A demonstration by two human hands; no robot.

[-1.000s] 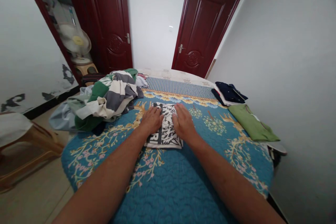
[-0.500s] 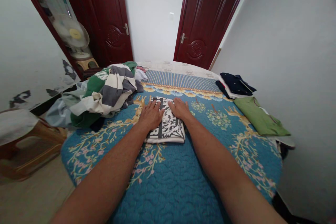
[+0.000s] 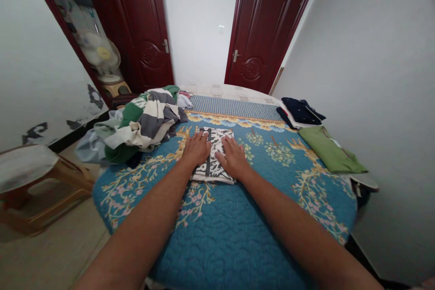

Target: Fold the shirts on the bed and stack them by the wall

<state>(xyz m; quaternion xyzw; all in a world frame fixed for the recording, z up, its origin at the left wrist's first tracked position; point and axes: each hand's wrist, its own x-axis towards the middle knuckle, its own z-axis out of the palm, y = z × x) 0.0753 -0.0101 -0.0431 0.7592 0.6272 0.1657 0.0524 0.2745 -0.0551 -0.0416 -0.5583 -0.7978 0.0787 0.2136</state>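
Observation:
A folded white garment with a bold black print (image 3: 215, 163), perhaps a T-shirt, lies as a neat rectangle on the teal floral table cover (image 3: 217, 235). Flat on its left side rests my left hand (image 3: 197, 147), fingers stretched forward and a ring on one of them. My right hand (image 3: 234, 156) presses on the right half, its fingers spread and pointing away from me. Neither hand grips the cloth. Parts of the print are hidden beneath both palms.
A loose heap of green, grey and white clothes (image 3: 146, 122) covers the table's left side. At the right edge lie a folded green garment (image 3: 331, 149) and a stack of dark navy clothes (image 3: 301, 111). A stool (image 3: 44, 181) stands on the floor at left.
My right hand has slid from the garment's far right edge inward and nearer to me, onto its top. The left hand stays on the left side. The camera view has tilted up slightly.

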